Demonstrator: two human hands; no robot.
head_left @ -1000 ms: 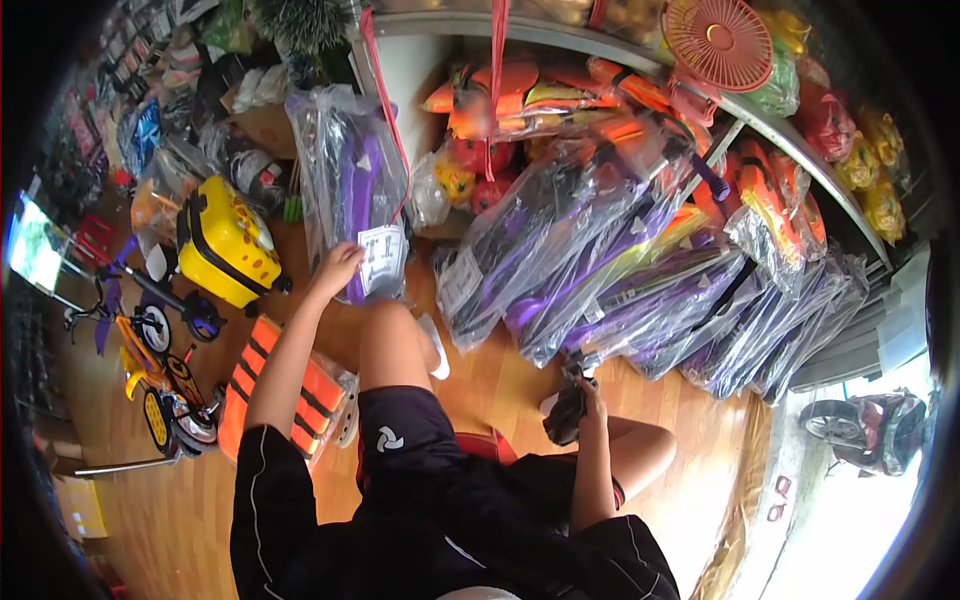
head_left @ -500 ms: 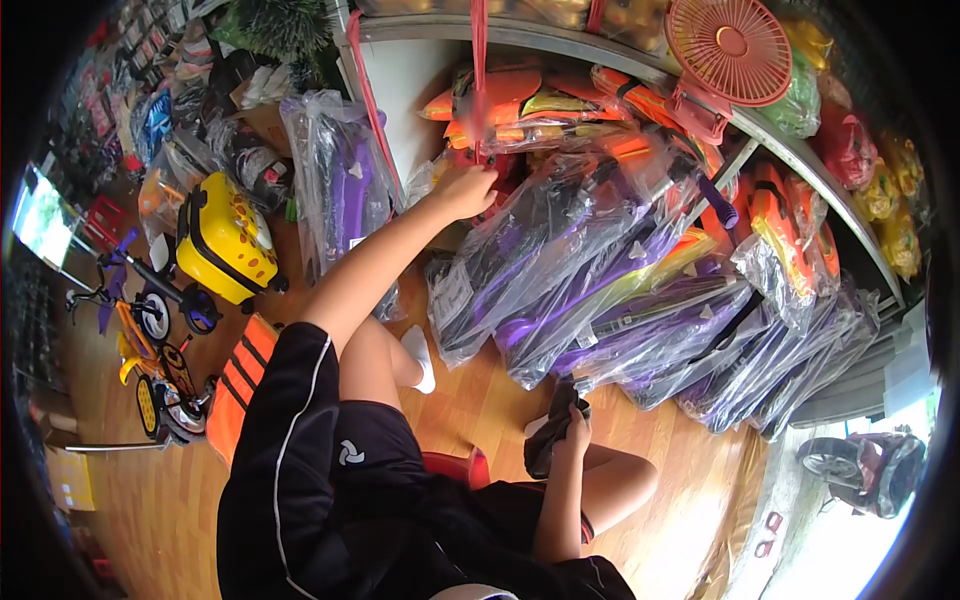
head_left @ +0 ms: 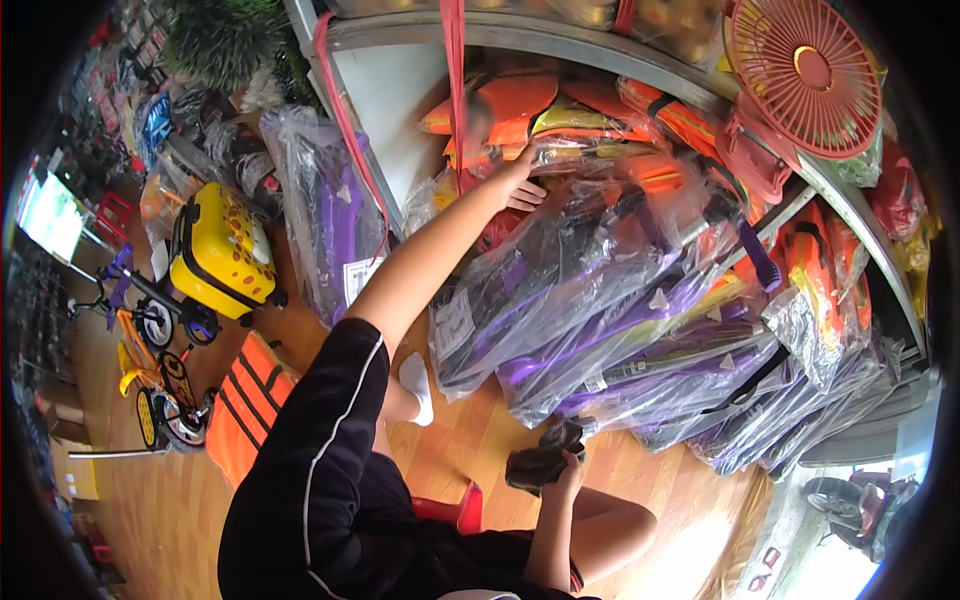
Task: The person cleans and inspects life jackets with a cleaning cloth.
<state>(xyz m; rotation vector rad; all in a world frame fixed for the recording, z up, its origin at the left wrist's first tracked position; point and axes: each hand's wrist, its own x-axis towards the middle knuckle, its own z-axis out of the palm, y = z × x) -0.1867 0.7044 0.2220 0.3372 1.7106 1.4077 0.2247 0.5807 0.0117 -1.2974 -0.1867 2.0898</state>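
Note:
My left hand reaches out to the shelf with its fingers apart. It is at the edge of the orange vests and the upper end of the clear plastic wrapping around long purple and grey items. A red strap hangs just left of the fingers. Lower down, near my bent knee, my right hand is closed around a crumpled dark cloth. The cloth hangs over the wooden floor, close below the wrapped bundles.
A pink fan is fixed to the shelf frame at upper right. To the left stand a yellow suitcase, an orange child's bike and an orange vest with black straps. A red stool shows beneath me. A motorbike is outside at right.
My left hand has moved right, from beside the hanging red strap to the vests and wrapping, and its fingers have spread. My right hand still grips the cloth, slightly lower. The view has shifted.

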